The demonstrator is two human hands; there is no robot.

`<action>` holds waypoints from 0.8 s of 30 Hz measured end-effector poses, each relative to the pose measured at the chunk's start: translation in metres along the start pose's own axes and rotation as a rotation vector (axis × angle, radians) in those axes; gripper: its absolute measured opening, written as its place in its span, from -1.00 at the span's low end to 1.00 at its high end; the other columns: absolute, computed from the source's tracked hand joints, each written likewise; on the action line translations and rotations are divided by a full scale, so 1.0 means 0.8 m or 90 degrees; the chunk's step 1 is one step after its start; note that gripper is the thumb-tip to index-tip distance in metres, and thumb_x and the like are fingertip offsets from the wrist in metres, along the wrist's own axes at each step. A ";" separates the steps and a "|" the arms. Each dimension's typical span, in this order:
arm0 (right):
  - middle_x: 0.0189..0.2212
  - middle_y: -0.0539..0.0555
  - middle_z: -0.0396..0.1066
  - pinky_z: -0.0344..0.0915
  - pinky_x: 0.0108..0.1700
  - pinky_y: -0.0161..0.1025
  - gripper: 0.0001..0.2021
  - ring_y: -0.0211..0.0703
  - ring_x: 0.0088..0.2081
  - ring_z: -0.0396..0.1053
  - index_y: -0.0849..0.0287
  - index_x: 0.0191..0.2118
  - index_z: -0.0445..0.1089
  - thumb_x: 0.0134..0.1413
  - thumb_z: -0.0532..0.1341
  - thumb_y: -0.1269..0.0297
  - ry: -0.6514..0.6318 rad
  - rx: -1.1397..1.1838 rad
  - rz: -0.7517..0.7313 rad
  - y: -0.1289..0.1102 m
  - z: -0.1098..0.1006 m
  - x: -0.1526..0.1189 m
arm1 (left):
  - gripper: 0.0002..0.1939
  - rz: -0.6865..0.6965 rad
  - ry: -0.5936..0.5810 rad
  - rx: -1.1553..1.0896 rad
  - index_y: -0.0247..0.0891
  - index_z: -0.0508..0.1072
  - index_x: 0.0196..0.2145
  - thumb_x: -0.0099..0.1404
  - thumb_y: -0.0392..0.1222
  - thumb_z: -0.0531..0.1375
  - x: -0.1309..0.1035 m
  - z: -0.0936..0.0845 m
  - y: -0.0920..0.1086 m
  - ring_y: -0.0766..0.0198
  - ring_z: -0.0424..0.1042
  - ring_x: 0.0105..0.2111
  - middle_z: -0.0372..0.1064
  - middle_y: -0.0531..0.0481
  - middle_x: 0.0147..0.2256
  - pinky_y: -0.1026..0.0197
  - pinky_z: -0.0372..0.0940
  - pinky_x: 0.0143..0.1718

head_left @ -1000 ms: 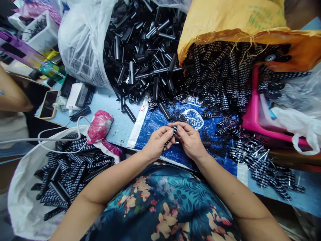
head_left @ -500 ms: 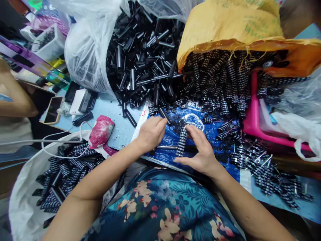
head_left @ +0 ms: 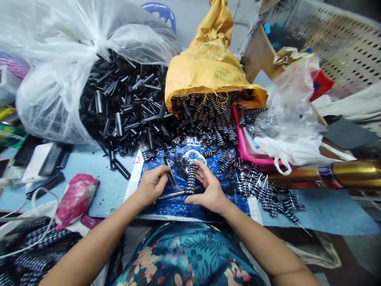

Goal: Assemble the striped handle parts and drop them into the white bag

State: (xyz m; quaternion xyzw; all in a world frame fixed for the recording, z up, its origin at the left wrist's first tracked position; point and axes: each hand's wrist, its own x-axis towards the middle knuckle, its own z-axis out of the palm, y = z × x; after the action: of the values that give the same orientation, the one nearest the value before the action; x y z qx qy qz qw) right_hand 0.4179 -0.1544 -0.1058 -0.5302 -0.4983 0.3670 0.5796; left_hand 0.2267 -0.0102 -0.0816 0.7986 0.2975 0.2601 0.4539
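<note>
Glossy blk. tube, now drawn nearer, is pinched by L. hand, R. hand being spread round blk./wht. checked cylinder (grip unclear); both pcs. thus readied.

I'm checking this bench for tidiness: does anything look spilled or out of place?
Yes. Tiny black bits lie scattered on the blue sheet, which looks like a spill. Patterned cylinders also spread loosely from the open mouth of the yellow sack, though that may be deliberate.
</note>
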 end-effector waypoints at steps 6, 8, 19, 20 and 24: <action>0.31 0.34 0.02 0.10 0.36 0.18 0.22 0.29 0.33 0.02 0.17 0.48 -0.18 -0.09 0.65 0.17 -0.111 -0.264 -0.262 -0.020 0.028 0.008 | -0.66 -0.505 0.138 -0.605 -0.24 0.39 -0.22 0.05 -0.17 0.35 -0.022 0.036 0.050 0.41 0.30 -0.59 0.35 0.12 -0.50 0.35 0.22 -0.52; 0.31 0.35 0.02 0.10 0.36 0.16 0.28 0.29 0.32 0.01 0.18 0.48 -0.19 -0.16 0.68 0.21 -0.128 -0.253 -0.278 -0.025 0.032 0.013 | -0.48 -0.520 0.151 -0.629 -0.21 0.40 -0.08 0.00 -0.17 0.41 -0.022 0.037 0.056 0.43 0.25 -0.59 0.30 0.17 -0.51 0.37 0.19 -0.55; 0.28 0.31 0.10 0.22 0.28 0.23 -0.12 0.30 0.27 0.13 0.15 0.43 0.03 0.24 0.37 -0.23 -0.072 -0.220 -0.191 -0.023 0.014 -0.007 | -0.71 -0.453 0.146 -0.612 -0.21 0.20 -0.32 0.11 -0.15 0.26 -0.033 0.037 0.051 0.44 0.14 -0.70 0.36 0.12 -0.53 0.35 0.05 -0.64; 0.28 0.31 0.10 0.22 0.28 0.25 -0.13 0.31 0.27 0.12 0.15 0.44 0.01 0.26 0.37 -0.19 -0.055 -0.254 -0.217 -0.022 0.014 -0.006 | -0.72 -0.448 0.158 -0.591 -0.23 0.24 -0.30 0.18 -0.06 0.25 -0.033 0.039 0.050 0.44 0.11 -0.70 0.34 0.11 -0.55 0.35 0.02 -0.65; 0.30 0.36 0.05 0.20 0.30 0.24 -0.16 0.30 0.29 0.11 0.20 0.49 -0.12 0.37 0.32 -0.05 -0.112 -0.328 -0.324 -0.020 0.026 0.004 | -0.53 -0.425 0.166 -0.564 -0.36 0.43 -0.30 0.28 0.20 0.23 -0.037 0.046 0.048 0.49 0.13 -0.64 0.29 0.07 -0.55 0.36 0.04 -0.59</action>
State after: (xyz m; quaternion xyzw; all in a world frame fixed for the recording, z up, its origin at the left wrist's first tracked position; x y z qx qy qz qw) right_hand 0.3972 -0.1486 -0.0905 -0.4844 -0.7382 0.1178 0.4544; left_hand 0.2409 -0.0678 -0.0683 0.3559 0.4498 0.2986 0.7628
